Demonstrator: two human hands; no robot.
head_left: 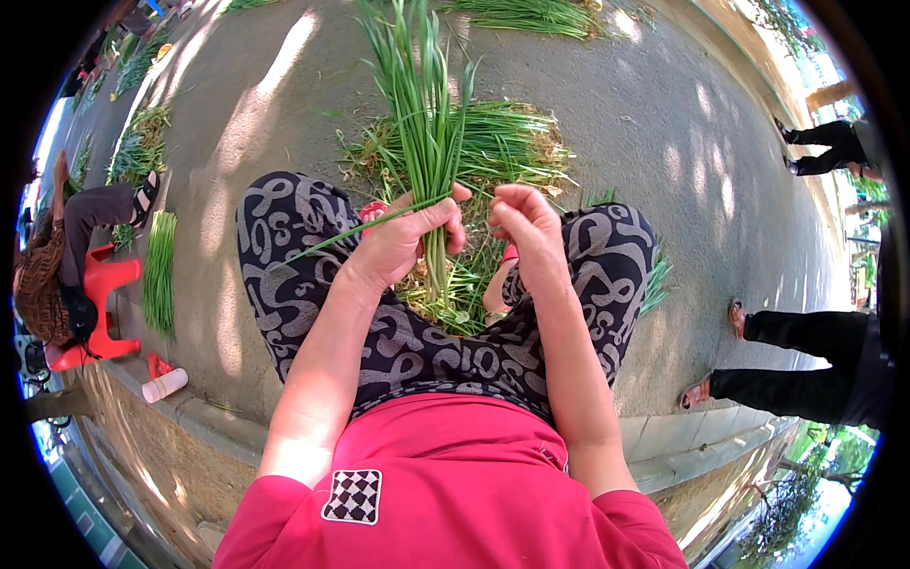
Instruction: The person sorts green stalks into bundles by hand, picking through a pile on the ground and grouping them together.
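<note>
My left hand (412, 239) is closed around an upright bunch of green leafy stalks (417, 114), much like garlic chives. Their leaves fan out at the top, and the pale stem ends poke out below the fist. One loose stalk (336, 242) slants out across the left knee. Just to the right of the bunch is my right hand (528, 223), its fingers curled and pinched together; whatever they may hold is hidden. Beyond my hands, a heap of the same stalks (512, 142) lies on the ground. Between my legs are loose trimmings (460, 308).
Another pile of stalks (531, 14) lies farther off. On the left are a neat bundle (160, 275), a red plastic stool (104, 289) with a person seated, and a pale cylindrical container (165, 385). Two people in dark trousers (787, 370) stand at right. A kerb (682, 436) runs behind me.
</note>
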